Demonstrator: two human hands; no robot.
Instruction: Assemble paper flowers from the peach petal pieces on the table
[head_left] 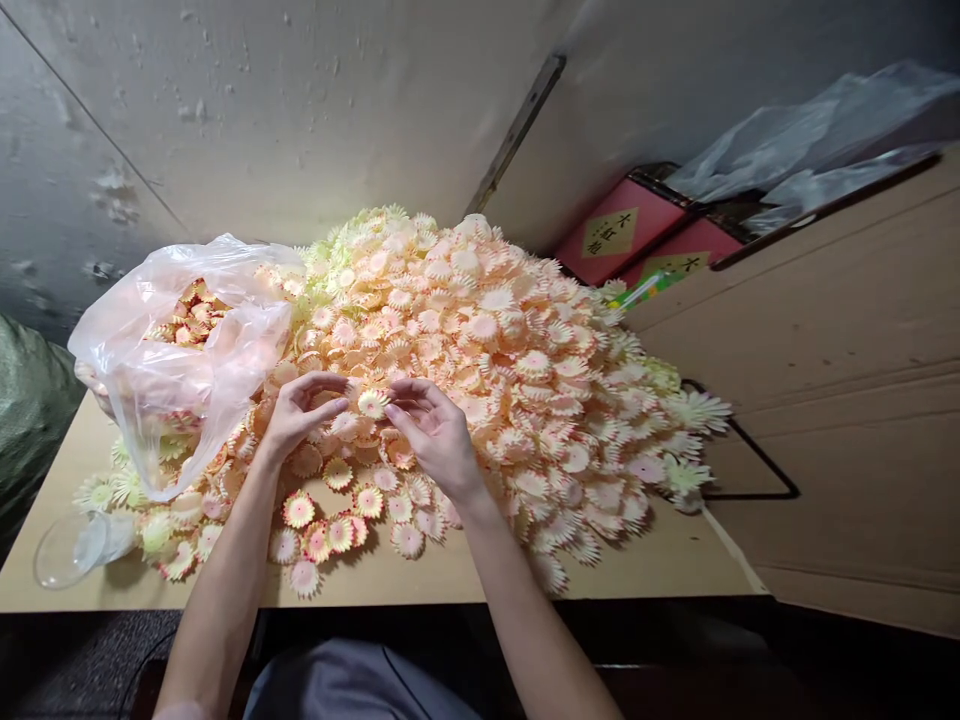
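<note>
In the head view, my right hand (435,430) pinches a pale yellow artificial flower petal piece (373,403) by its edge, between thumb and fingers. My left hand (304,410) is just to the left of it, thumb and fingers apart with nothing visible between them. Both hands are over the front of a large heap of similar petal pieces (480,325), cream to pink with jagged rims. Below my hands, several loose pieces with red-tipped edges (300,509) lie flat on the table (420,585).
A thin plastic bag (255,340) holding more petal pieces stands at the left. Near the front left corner a clear plastic cup (64,552) lies on its side. Red boxes (611,230) are behind the heap, and a cardboard sheet (840,400) borders the right. A wall (337,120) rises behind.
</note>
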